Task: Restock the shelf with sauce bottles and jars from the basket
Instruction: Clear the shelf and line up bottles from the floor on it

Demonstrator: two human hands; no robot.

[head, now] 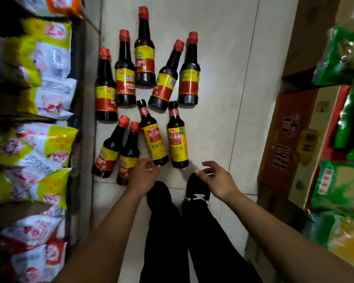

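Nine sauce bottles are lying flat on the tiled floor point(223, 78), all ahead of the person's black shoes point(198, 188), caps pointing away from them. Two black-capped bottles point(177, 139) with yellow labels are lying nearest the shoes, just ahead of the toes. Two of the red-capped bottles point(125, 78) are leaning together ahead and to the left of the shoes, and five more are lying in a loose row farther ahead.

The left hand point(143, 174) is hanging just ahead of the left shoe, over the bases of the nearest bottles. Its fingers are loosely curled and holding nothing; whether they are touching a bottle cannot be told. The right hand point(215, 178) is hovering over the toe of the right shoe, fingers relaxed and slightly spread, gripping nothing.

Left of the shoes, the shelf point(84, 119) is carrying yellow and white bags point(47, 139). Right of the shoes, a cardboard box point(290, 139) is standing beside green packets point(347, 48).
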